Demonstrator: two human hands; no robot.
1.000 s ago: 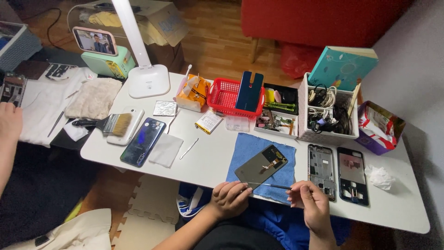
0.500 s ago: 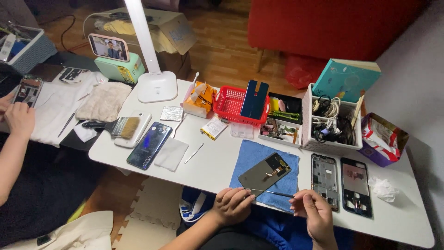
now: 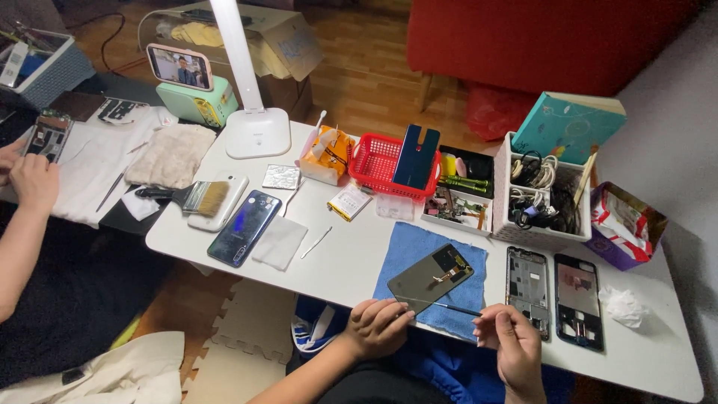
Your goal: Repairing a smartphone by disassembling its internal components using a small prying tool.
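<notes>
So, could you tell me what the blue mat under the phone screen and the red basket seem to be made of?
The blue mat looks like soft cloth: matte, faintly napped, with limp edges. The red basket looks like moulded plastic: glossy, rigid lattice walls. The phone screen on the mat shows a dark, smooth face, probably glass.

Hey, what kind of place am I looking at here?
Most likely a home phone-repair setup: a low white table in a room with a wooden floor, a detached phone screen on a blue cloth, two bare phone frames, and a box of cables.
</notes>
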